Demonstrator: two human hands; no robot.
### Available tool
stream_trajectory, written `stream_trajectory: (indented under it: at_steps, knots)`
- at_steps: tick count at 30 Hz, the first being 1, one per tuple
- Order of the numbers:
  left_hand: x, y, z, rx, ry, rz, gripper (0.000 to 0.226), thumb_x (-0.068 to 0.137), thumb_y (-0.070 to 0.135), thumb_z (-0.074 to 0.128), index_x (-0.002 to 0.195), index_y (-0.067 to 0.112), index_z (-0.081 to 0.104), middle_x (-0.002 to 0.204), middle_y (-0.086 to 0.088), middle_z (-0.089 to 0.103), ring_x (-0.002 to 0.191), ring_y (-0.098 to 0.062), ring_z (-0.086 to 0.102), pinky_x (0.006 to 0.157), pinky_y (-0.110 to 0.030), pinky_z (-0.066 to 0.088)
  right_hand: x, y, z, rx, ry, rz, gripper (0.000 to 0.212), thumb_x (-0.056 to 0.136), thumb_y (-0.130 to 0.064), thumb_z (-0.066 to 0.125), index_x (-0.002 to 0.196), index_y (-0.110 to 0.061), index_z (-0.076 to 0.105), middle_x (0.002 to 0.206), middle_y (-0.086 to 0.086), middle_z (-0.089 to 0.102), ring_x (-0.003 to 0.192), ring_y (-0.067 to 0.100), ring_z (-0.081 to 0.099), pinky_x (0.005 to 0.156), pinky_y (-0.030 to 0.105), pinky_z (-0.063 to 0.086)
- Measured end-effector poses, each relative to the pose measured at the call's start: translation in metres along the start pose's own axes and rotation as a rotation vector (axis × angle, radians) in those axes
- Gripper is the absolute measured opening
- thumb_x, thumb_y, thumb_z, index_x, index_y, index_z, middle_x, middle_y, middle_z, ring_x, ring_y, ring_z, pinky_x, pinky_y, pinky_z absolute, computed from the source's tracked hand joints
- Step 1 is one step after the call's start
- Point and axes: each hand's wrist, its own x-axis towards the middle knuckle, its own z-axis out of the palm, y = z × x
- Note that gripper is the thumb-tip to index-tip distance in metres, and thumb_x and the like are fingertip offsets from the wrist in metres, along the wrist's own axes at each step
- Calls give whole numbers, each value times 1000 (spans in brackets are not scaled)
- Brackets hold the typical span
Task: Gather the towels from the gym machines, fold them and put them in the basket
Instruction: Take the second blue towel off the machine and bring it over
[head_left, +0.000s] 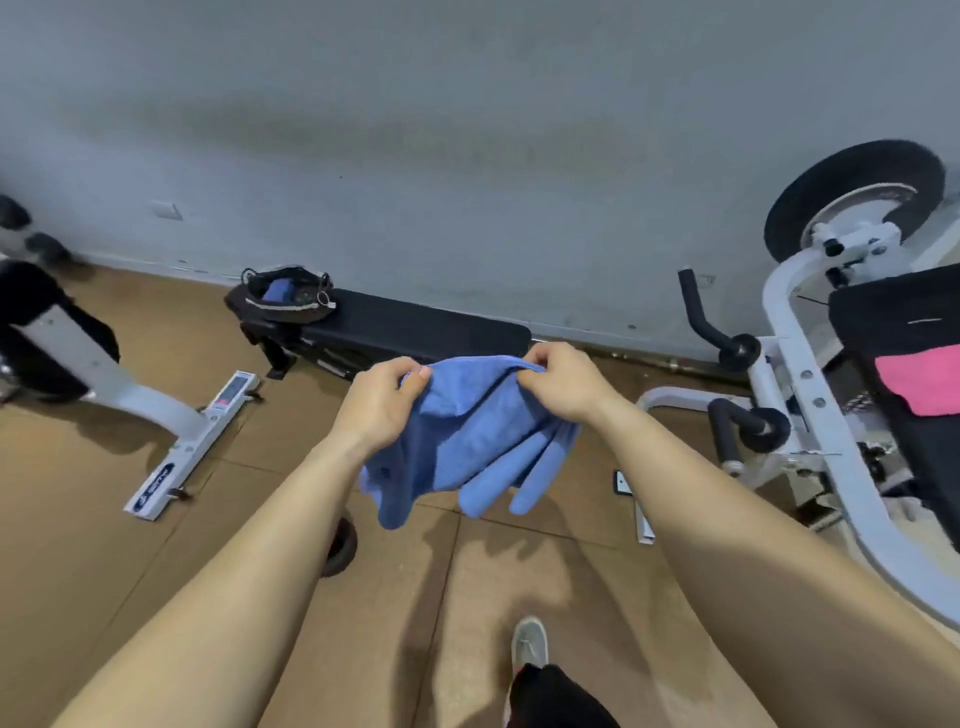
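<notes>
A blue towel (467, 441) hangs in the air in front of me, bunched and creased, above the brown floor. My left hand (382, 397) pinches its upper left edge. My right hand (558, 382) grips its upper right edge. Farther off, a dark basket (288, 296) sits on the left end of a black bench (415, 327) by the wall, with a folded blue towel (278, 291) inside it. A pink towel (922, 382) lies on the black seat of the white machine at the right.
A white gym machine (810, 374) with a black wheel (852, 192) fills the right side. Another white machine frame (171, 431) stands at the left. A small black weight plate (340, 545) lies on the floor under my left forearm. My shoe (530, 642) shows below.
</notes>
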Motion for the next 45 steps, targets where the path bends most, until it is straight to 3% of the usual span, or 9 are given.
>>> stream_trajectory:
  at_steps: [5,14,19,26,30,34,38,42,45]
  knots:
    - [36,-58,-34,14,11,-92,34,101,34,47,77,13,58,75,-7,62,74,-25,53,65,-34,41,64,-26,52,-22,-143,-2,14,85,-19,53,86,-13,66,85,1,69,75,17,58,63,31,46]
    - [181,-128,-59,53,-25,-204,33,101,37,49,74,21,60,73,4,62,75,-19,55,67,-36,41,231,-43,85,22,-206,68,15,83,-19,54,88,-10,65,85,4,70,72,18,57,61,30,45]
    - [272,-154,-63,71,-35,-234,36,100,35,51,65,30,51,67,10,55,72,-19,51,65,-35,36,327,-43,82,16,-238,108,14,84,-18,54,88,-11,66,74,-4,62,68,14,55,56,26,40]
    - [380,-200,-70,76,-102,-238,41,100,34,53,62,21,45,60,3,50,65,-19,47,63,-37,36,440,-51,96,-43,-246,128,15,88,-19,54,84,-15,68,76,-3,64,71,14,55,57,28,40]
    - [449,-236,-75,84,-163,-206,40,100,32,52,63,20,45,60,3,48,60,-13,44,55,-23,33,503,-56,114,-60,-254,176,13,88,-20,55,86,-14,67,82,-2,66,74,15,56,58,28,39]
    - [515,-275,-77,102,-254,-184,38,100,27,53,64,19,49,62,3,53,63,-16,46,52,-17,31,554,-63,134,-74,-233,256,18,89,-21,56,72,-17,59,70,-4,59,65,15,50,55,28,36]
    - [568,-307,-77,139,-349,-194,29,100,23,53,71,22,57,70,2,61,69,-17,53,55,-16,34,588,-65,157,-111,-220,309,34,96,-33,53,66,-17,47,61,-1,51,57,18,44,53,32,33]
    - [609,-330,-72,188,-442,-229,19,101,18,49,91,20,64,88,-5,67,87,-26,59,66,-30,33,610,-56,173,-217,-240,362,43,99,-50,43,68,-21,47,63,-1,54,58,19,49,54,33,37]
    - [631,-342,-67,237,-467,-214,21,102,15,44,98,21,64,87,-5,63,83,-24,55,59,-28,31,627,-46,180,-250,-248,401,48,98,-59,42,70,-20,49,65,-1,57,61,17,54,54,34,38]
